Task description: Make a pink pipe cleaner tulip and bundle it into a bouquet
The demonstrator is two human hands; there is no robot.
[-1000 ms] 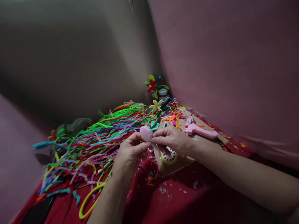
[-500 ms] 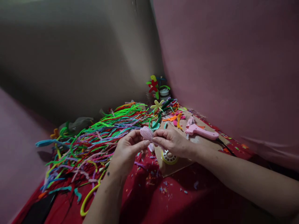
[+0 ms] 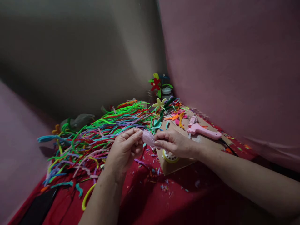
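Observation:
A pale lilac petal of pipe cleaner (image 3: 148, 137) is stretched between my two hands above the red cloth. My left hand (image 3: 127, 145) pinches its left tip between thumb and forefinger. At its right end, the thumb and fingers of my right hand (image 3: 172, 142) are closed on it. Just under my right hand lies a yellow-rimmed round object with a ring of dark holes (image 3: 170, 157), partly hidden. Beyond the hands is a turquoise pipe-cleaner flower (image 3: 155, 125) with a dark green stem.
Many coloured pipe cleaners (image 3: 100, 131) are heaped on the left. A pink glue gun (image 3: 203, 130) rests on cardboard (image 3: 167, 170) at the right, its cord trailing off. Finished flowers (image 3: 155, 83) and a lidded jar (image 3: 167, 91) stand at the back. Scraps litter the red cloth (image 3: 150, 200).
My left thumb and forefinger have shifted from the petal's lower side to its left tip. The petal now lies more sideways. The whole view has shifted slightly.

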